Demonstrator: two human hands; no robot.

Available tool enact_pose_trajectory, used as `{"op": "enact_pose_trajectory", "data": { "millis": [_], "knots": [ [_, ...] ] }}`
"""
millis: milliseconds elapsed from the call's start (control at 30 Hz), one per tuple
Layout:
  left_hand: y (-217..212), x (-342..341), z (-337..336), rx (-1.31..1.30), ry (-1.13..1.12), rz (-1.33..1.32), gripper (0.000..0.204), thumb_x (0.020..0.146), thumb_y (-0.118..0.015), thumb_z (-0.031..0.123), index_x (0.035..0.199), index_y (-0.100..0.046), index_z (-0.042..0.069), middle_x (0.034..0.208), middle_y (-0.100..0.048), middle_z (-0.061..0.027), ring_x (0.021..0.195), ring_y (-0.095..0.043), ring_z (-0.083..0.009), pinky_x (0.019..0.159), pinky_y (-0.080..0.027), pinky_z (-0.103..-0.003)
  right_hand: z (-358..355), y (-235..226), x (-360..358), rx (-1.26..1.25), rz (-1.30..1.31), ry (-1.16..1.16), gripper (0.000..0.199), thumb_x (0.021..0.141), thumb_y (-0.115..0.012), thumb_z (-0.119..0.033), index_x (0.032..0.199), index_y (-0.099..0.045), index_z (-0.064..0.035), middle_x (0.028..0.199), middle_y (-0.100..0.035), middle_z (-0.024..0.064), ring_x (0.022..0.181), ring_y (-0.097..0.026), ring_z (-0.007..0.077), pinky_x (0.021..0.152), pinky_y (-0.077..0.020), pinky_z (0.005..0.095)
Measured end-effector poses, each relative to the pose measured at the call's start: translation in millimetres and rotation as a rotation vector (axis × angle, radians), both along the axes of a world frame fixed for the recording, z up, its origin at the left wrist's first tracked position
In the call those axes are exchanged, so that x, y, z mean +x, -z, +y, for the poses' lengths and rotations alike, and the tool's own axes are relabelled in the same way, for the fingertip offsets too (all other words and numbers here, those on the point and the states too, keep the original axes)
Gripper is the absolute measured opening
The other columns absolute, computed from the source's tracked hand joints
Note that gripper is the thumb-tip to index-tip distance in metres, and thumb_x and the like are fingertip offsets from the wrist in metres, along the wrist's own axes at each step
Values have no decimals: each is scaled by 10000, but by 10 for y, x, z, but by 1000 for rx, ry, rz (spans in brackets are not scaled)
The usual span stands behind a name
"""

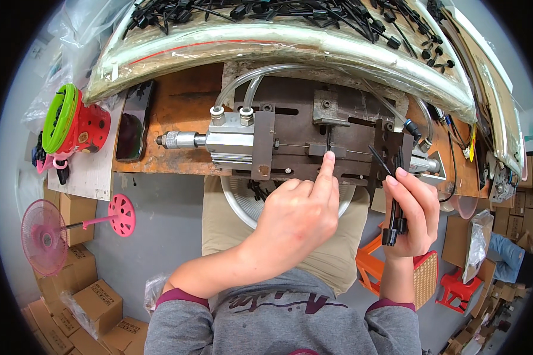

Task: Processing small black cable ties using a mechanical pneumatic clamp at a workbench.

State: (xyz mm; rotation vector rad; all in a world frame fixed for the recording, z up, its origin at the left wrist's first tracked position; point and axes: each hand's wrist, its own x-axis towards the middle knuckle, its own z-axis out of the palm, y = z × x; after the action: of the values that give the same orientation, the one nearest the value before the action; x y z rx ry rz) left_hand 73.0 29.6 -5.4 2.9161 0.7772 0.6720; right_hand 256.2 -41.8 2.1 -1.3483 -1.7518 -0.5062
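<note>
My left hand [302, 210] reaches over the metal fixture [290, 131] with its index finger stretched out and the other fingers folded. That fingertip touches the lower end of a thin black rod-like part [328, 135], which stands at a small dark block in the fixture's middle. The left thumb is hidden. At the fixture's right end, my right hand [413, 214] is closed around several black plastic stems with thick ribbed ends [389, 235]. Their thin tips point up past the fingers, and the thick ends hang below them.
Silver air cylinders [231, 142] with clear hoses flank the fixture. Behind it, a plastic-covered tray [266, 52] bears many black parts. A white basket [237, 204] sits below, over my lap. A phone [135, 121] and red bucket [93, 127] are left; a pink fan [44, 236] stands lower.
</note>
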Motion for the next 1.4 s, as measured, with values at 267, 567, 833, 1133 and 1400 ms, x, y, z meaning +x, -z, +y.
{"op": "enact_pose_trajectory", "data": {
  "millis": [267,567,833,1133,1400],
  "knots": [
    [-44,-32,44,-120,0,-38,298,718,-716,64,1005,-697,-13,1207,-662,-180,660,-646,-158,620,-529,-286,-4,-37,-50,-46,-141,30,404,632,-687,4,1032,-732,46,1051,-669,162,819,-658,252,675,-546,330],
    [-203,-179,-60,-672,221,-628,334,681,-829,8,999,-729,26,1013,-709,-117,830,-697,-213,671,-573,-296,128,1,-149,-15,-230,-79,440,628,-677,-46,1046,-716,85,1040,-682,214,773,-665,249,630,-560,311],
    [65,-127,1,-308,29,-466,322,641,-764,-34,954,-699,11,1179,-666,-131,966,-667,-273,813,-555,-361,79,7,-47,-58,-40,3,388,674,-667,57,1058,-717,65,1019,-696,198,766,-676,264,645,-553,315],
    [122,15,29,-70,-78,-251,195,711,-670,50,904,-694,32,1200,-689,-96,761,-670,-191,716,-532,-310,-46,74,-75,-72,251,-7,432,724,-597,250,1114,-613,65,1087,-670,229,962,-688,293,761,-611,324],
    [58,-16,37,-160,-65,-228,245,697,-726,70,939,-703,38,1168,-701,-87,733,-679,-203,672,-527,-281,-15,75,-76,-92,37,-35,288,718,-628,166,999,-658,109,1050,-689,270,838,-719,315,708,-596,337]
  ]
}}
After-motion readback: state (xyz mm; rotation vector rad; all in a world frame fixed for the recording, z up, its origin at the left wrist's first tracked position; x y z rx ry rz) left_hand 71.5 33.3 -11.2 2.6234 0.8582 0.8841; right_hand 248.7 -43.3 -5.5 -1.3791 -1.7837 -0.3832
